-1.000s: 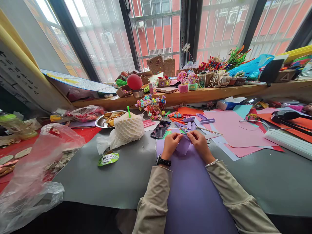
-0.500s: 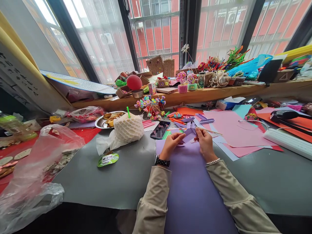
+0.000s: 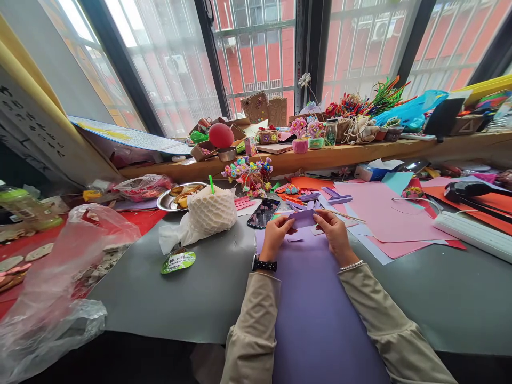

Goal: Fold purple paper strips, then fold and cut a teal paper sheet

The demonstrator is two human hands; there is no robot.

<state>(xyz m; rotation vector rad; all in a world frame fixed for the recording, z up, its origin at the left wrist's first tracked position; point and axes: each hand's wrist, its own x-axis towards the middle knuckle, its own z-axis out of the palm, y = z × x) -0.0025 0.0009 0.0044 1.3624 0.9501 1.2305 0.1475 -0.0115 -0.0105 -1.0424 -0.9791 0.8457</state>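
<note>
Between my two hands a small piece of purple paper [image 3: 302, 219] is held up above the table. My left hand [image 3: 279, 233] pinches its left end, and my right hand [image 3: 333, 229] pinches the right end. Below them lies a large purple sheet [image 3: 316, 298], stretching toward me between my forearms. On its far part rests another small purple piece [image 3: 295, 239]. Folded purple strips [image 3: 340, 199] are heaped just beyond my hands. A thin wooden stick [image 3: 350, 217] lies to the right, partly hidden behind my right hand.
Left of my hands are a phone [image 3: 263, 213], a net-wrapped coconut [image 3: 212, 209] with a green straw, and a metal plate [image 3: 160, 201]. Pink sheets [image 3: 392, 213] and a white power strip [image 3: 472, 232] lie to the right. A plastic bag [image 3: 52, 288] hangs over the left edge.
The small purple paper was tilted and bent; now it is held level and flatter between my hands. My right hand has shifted slightly left.
</note>
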